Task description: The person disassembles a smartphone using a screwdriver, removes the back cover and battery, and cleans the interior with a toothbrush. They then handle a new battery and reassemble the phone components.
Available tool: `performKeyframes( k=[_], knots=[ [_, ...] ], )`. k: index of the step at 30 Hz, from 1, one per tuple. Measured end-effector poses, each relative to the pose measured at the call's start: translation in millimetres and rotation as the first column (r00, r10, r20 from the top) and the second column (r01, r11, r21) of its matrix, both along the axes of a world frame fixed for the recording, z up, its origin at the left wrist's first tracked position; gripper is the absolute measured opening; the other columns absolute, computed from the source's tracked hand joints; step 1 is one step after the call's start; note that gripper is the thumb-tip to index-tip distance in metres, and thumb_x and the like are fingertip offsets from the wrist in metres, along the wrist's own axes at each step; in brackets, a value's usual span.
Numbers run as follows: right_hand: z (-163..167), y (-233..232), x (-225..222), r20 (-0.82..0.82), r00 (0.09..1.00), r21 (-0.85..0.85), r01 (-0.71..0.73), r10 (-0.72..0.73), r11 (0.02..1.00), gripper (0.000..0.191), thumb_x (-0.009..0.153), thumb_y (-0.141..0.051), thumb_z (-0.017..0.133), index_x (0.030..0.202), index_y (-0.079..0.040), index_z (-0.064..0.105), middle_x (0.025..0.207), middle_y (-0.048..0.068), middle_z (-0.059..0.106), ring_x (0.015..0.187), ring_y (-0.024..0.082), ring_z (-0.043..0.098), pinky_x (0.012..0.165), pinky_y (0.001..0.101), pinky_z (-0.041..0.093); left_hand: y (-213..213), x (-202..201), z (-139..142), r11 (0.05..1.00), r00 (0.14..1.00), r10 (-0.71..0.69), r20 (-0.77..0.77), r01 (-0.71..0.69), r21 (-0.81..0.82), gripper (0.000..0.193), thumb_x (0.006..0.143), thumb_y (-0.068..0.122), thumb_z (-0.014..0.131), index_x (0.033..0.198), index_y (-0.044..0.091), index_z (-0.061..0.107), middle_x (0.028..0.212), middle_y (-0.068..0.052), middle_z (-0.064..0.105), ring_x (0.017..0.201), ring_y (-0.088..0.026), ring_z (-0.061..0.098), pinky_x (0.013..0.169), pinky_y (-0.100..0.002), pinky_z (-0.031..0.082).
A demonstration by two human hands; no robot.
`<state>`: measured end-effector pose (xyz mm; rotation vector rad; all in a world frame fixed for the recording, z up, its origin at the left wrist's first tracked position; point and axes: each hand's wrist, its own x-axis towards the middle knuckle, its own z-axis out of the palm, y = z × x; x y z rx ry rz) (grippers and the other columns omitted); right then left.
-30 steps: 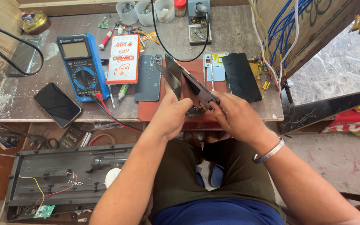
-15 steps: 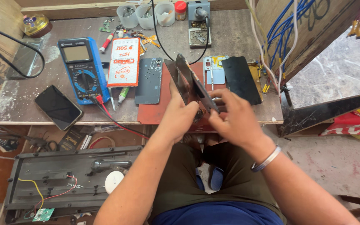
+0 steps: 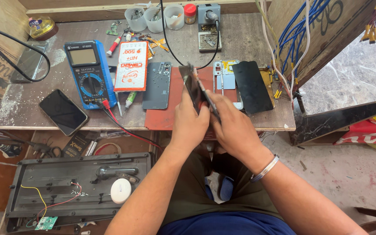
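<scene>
Now the dark phone [image 3: 195,89] stands more upright than a second ago, tilted on edge over the red mat [image 3: 164,114], and I see it has risen slightly. My left hand [image 3: 191,124] grips its lower end from the left; my right hand [image 3: 236,126] pinches its right edge, fingers closed on it. Left of the mat lie a grey back cover [image 3: 157,85] and blue multimeter [image 3: 88,72]; right of it, a black screen panel [image 3: 251,86].
</scene>
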<state>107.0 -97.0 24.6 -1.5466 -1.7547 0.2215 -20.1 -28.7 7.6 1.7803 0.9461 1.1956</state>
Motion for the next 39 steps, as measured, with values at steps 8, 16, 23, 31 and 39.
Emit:
performKeyframes(
  k=[8,16,23,31,39],
  knots=[
    [10,2,23,0.061,0.993,-0.046,-0.094,0.097,0.994,0.046,0.096,-0.011,0.058,0.142,-0.008,0.054,0.112,0.021,0.070,0.101,0.042,0.067,0.085,0.0495,0.053,15,-17,-3,0.978,0.981,-0.130,-0.144,0.103,-0.179,0.063,0.090,0.000,0.048,0.151,-0.002,0.030,0.100,-0.023,0.073,0.089,-0.035,0.074,0.080,-0.044,0.058],
    [30,1,44,0.073,0.984,-0.044,-0.158,0.161,0.987,0.043,0.096,-0.009,0.058,0.138,-0.011,0.060,0.114,0.019,0.071,0.101,0.040,0.068,0.084,0.0460,0.054,28,-31,-12,0.958,0.971,-0.238,-0.003,0.234,-0.165,0.062,0.093,-0.001,0.047,0.153,-0.002,0.032,0.123,-0.018,0.066,0.101,-0.019,0.069,0.086,-0.033,0.055],
    [28,2,53,0.014,0.993,-0.072,-0.118,0.120,0.990,0.040,0.093,-0.008,0.059,0.132,-0.010,0.066,0.112,0.020,0.073,0.101,0.040,0.069,0.084,0.0441,0.054,25,-40,-7,0.963,0.968,-0.236,-0.087,0.221,-0.152,0.062,0.092,0.000,0.051,0.152,0.001,0.036,0.099,-0.012,0.064,0.081,-0.012,0.056,0.073,-0.029,0.049],
    [24,4,58,-0.072,0.990,-0.084,-0.129,0.123,0.988,0.035,0.096,-0.012,0.060,0.130,-0.005,0.066,0.112,0.020,0.073,0.104,0.039,0.070,0.086,0.0418,0.054,23,-42,-7,0.937,0.962,-0.271,0.016,0.268,-0.223,0.057,0.093,-0.004,0.050,0.149,0.003,0.042,0.110,-0.004,0.061,0.087,-0.010,0.051,0.076,-0.028,0.047],
    [3,-15,18,0.141,0.990,0.131,-0.042,0.024,0.991,0.046,0.093,-0.008,0.062,0.139,-0.009,0.056,0.123,0.017,0.069,0.105,0.037,0.069,0.086,0.0437,0.056,13,-10,-14,0.834,0.884,-0.101,0.456,0.325,-0.445,0.050,0.089,-0.007,0.055,0.137,0.000,0.040,0.106,-0.013,0.065,0.083,-0.021,0.065,0.072,-0.039,0.056]
  ],
)
